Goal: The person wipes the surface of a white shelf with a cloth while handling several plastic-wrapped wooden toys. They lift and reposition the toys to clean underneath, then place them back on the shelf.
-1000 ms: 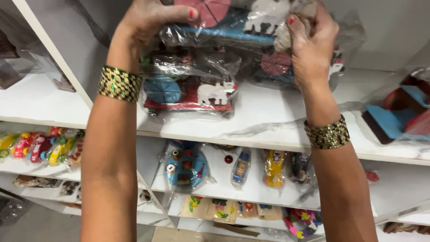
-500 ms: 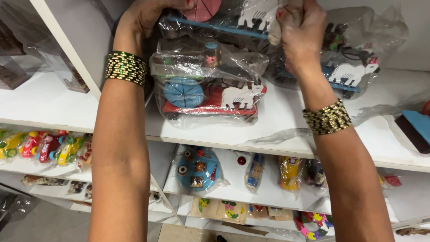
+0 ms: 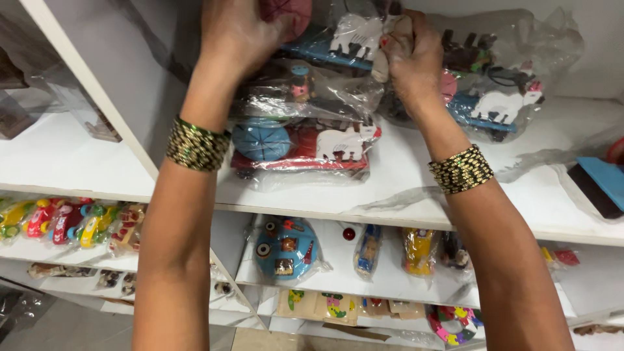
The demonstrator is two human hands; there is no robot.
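Both your hands, left hand [image 3: 237, 32] and right hand [image 3: 409, 55], reach up, fingers gripping the bagged toy cart [image 3: 338, 39], now stacked lower on the red cart [image 3: 302, 146].

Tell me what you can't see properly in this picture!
- Top bagged toy: head view, cut off by the upper edge and covered by both hands.
- Left hand: fingertips run past the top edge, so its grip is unclear.
- Right hand: fingers curl into crinkled plastic.
- Blue thing: cut by the right edge.
- Lowest shelf toys: too small.
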